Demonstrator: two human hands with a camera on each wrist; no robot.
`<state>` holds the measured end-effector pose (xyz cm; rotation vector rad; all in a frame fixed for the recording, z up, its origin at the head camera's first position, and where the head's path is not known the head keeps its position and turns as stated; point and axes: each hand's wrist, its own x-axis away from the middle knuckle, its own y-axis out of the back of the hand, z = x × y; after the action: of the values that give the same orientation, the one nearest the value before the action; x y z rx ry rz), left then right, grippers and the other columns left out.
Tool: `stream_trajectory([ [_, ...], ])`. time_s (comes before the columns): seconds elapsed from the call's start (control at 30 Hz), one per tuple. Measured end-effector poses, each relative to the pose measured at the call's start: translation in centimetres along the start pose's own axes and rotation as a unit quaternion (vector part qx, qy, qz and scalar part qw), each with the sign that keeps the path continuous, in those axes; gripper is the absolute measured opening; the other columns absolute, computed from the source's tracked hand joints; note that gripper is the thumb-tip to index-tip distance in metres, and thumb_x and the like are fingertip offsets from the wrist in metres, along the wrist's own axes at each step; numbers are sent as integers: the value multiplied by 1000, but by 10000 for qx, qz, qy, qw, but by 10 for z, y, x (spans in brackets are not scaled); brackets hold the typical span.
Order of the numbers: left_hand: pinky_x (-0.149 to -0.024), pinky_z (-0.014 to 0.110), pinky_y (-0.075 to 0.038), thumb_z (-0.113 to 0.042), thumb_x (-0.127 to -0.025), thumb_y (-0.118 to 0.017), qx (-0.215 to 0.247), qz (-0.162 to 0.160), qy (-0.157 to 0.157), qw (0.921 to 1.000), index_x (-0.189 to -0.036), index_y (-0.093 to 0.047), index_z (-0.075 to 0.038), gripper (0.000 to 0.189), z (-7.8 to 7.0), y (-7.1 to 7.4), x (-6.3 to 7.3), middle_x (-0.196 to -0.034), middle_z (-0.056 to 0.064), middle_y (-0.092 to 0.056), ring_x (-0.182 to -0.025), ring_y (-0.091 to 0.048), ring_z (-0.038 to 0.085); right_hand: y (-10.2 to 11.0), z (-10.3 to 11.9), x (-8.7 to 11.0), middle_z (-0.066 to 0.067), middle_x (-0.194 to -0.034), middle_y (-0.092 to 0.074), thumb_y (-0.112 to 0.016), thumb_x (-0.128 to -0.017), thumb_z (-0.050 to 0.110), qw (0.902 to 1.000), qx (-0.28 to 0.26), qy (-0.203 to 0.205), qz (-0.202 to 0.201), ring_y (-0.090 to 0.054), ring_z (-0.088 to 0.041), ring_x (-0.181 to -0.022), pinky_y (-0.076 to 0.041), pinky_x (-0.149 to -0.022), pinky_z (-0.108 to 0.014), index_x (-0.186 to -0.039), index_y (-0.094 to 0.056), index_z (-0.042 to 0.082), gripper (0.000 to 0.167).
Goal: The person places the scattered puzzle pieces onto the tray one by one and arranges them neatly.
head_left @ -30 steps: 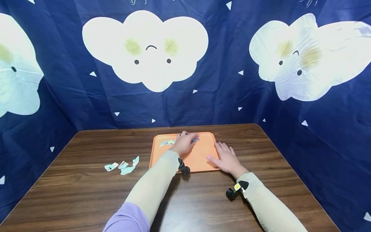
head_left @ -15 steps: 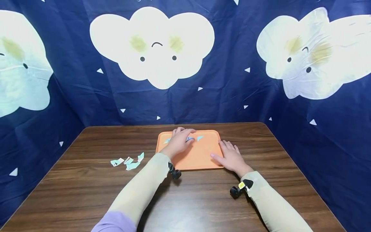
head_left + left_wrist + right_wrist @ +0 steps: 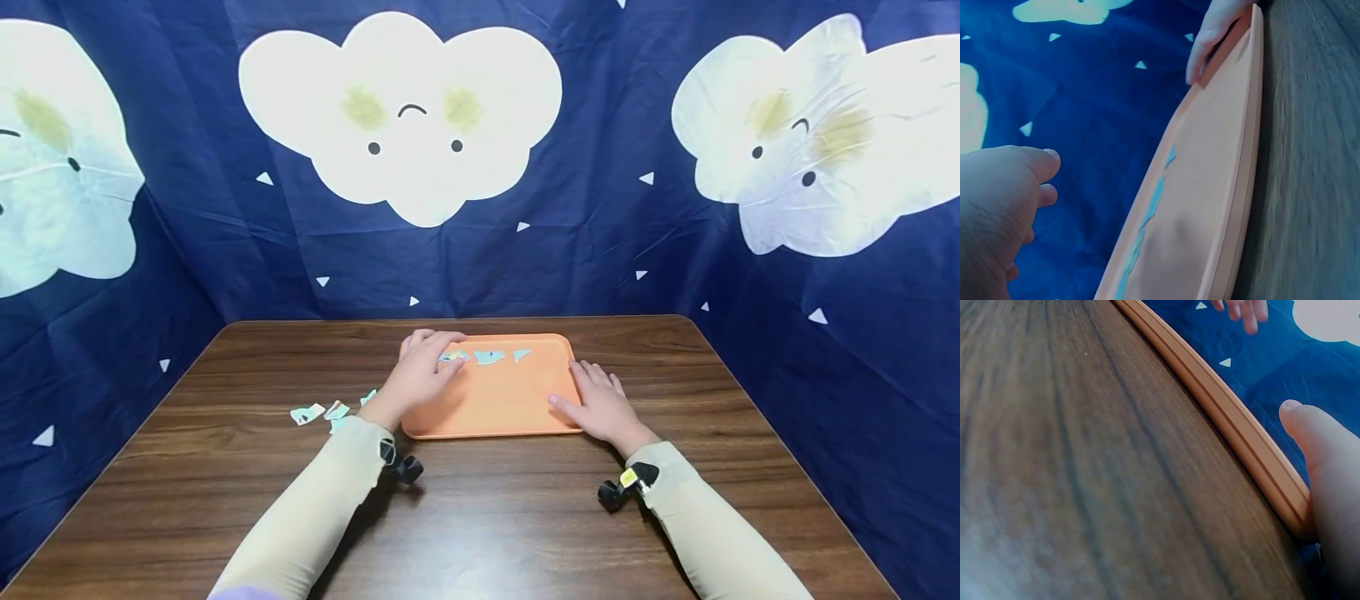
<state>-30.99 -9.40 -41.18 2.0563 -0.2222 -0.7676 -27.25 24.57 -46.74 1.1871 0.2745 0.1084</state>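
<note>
My left hand (image 3: 420, 371) hovers over the left end of an orange tray (image 3: 517, 408), fingers loosely bent and nothing held. Along the tray's far side lie three flat, irregular light-blue pieces, like torn paper: a patterned one (image 3: 455, 357) beside the left thumb, a wider one (image 3: 489, 357), and a small pointed one (image 3: 521, 355). In the left wrist view they form a thin line by the rim, with the left hand (image 3: 997, 200) apart from them. My right hand (image 3: 598, 408) rests on the tray's right edge, fingers extended; its thumb (image 3: 1304, 425) shows in the right wrist view.
Left of the tray, several similar loose pieces (image 3: 307, 414) lie on the brown wooden table (image 3: 495, 517), some partly behind the left wrist. A dark blue curtain with white clouds (image 3: 405, 117) stands behind the table and at both sides.
My left hand has moved left across the tray, away from the middle and right pieces, uncovering the row. The right hand stays at the tray's edge. The head view has shifted slightly.
</note>
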Motion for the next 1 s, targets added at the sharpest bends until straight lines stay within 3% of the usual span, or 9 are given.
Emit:
stream_trajectory([
  [0.33,-105,61,-24,-23,-97,-66,-180,-401,184,9989,-133,-63,-10,38,30,34,41,-130,10,-66,-123,-45,38,3,1,2,-25,-159,-33,-45,-94,72,10000,-33,23,-13,-25,-43,-149,-13,-116,-66,-158,-29,3,95],
  [0.63,-104,65,-23,-21,-97,-66,-350,-531,680,9957,-133,-61,-10,38,67,59,82,-132,14,-64,-123,-44,42,3,0,3,-26,-159,-32,-45,-94,72,10000,-47,-10,48,-24,-43,-149,-13,-117,-66,-158,-29,4,95],
  [1.0,-97,70,-24,-16,-93,-68,-381,-697,979,9920,-133,-59,-7,42,117,77,131,-128,20,-63,-121,-44,48,2,1,2,-27,-159,-31,-44,-94,73,10000,-58,-34,51,-23,-44,-149,-12,-117,-66,-158,-29,3,96],
])
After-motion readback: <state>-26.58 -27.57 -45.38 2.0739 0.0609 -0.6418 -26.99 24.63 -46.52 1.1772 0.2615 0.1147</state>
